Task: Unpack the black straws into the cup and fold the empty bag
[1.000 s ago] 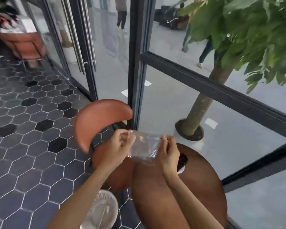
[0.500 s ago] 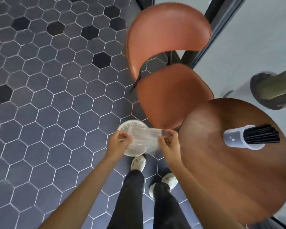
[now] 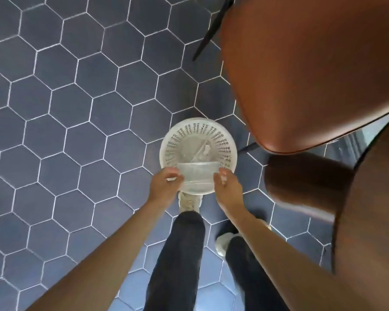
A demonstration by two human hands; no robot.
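Pinching a clear, folded bag [image 3: 197,175] by its two ends at lower centre of the frame, left hand [image 3: 165,182] and right hand [image 3: 227,185] fingers curled on the plastic, directly above a white perforated basket [image 3: 230,140] on the hexagon-tiled floor [image 3: 76,108].

The folded clear plastic bag [image 3: 197,174] hangs between the left hand [image 3: 165,184] and right hand [image 3: 228,187], above the white perforated plastic basket [image 3: 227,142] on the grey hexagon-tiled floor [image 3: 76,108]. The brown leather chair [image 3: 312,75] stands right of the basket, the round brown wooden tabletop [image 3: 368,209] nearer on the right.
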